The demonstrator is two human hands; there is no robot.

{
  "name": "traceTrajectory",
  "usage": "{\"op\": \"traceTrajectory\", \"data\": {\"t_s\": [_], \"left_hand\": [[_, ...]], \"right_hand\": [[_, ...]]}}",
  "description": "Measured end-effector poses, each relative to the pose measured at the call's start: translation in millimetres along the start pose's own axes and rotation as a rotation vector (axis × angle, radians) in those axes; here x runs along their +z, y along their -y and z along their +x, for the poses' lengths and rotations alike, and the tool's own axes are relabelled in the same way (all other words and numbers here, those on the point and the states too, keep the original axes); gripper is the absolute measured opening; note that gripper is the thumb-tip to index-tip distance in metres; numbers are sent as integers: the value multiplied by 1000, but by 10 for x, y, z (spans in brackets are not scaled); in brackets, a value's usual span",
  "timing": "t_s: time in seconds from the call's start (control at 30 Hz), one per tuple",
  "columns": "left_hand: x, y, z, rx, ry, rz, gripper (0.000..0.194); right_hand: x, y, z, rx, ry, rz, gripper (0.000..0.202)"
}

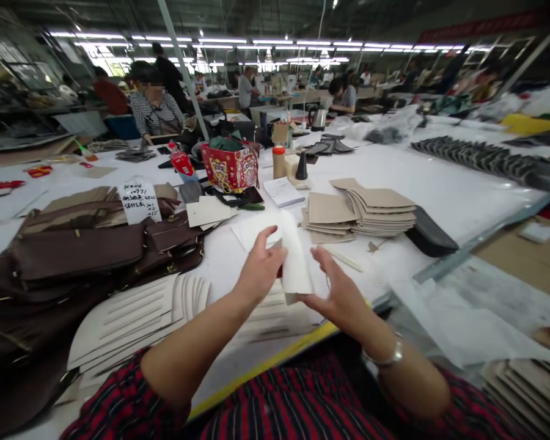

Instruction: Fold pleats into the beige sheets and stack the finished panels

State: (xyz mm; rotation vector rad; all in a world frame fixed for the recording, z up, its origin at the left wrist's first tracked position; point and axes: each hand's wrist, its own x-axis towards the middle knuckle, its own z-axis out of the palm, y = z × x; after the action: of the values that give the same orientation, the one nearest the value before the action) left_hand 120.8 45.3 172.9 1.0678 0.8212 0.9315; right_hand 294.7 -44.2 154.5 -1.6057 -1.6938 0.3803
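Note:
A pale, bent sheet-like panel (pixel 296 263) is held upright over the table's near edge, its surface curved. My left hand (pixel 260 264) grips its left side, with the thumb against it and the other fingers partly hidden behind. Beside the panel's right edge, my right hand (pixel 341 292) has its fingers spread apart; its lowest digit meets the panel's bottom corner. Under the hands lie pale slotted pieces (pixel 275 315). A fanned stack of similar slotted panels (pixel 132 321) rests left of my left forearm.
Dark brown bags (pixel 77 253) cover the left side, a handwritten label (pixel 140 200) on them. Beige panel stacks (pixel 380 208) and a black piece (pixel 429 232) sit right of centre. Farther back are a red patterned bag (pixel 231 166), a bottle (pixel 182 162), an orange-lidded jar (pixel 279 162) and co-workers.

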Motion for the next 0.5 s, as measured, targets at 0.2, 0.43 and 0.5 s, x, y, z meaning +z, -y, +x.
{"op": "traceTrajectory", "data": {"t_s": [0.2,0.43,0.5], "left_hand": [[-245,236,-109,140,455,377,42],[-478,812,260,129,534,933,36],[-373,954,333,91,238,1030,42]], "right_hand": [[-286,-87,227,245,-431,-54,31],[-899,-383,-332,497,-504,120,38],[-856,-430,-455,467,-465,146,38]]}}
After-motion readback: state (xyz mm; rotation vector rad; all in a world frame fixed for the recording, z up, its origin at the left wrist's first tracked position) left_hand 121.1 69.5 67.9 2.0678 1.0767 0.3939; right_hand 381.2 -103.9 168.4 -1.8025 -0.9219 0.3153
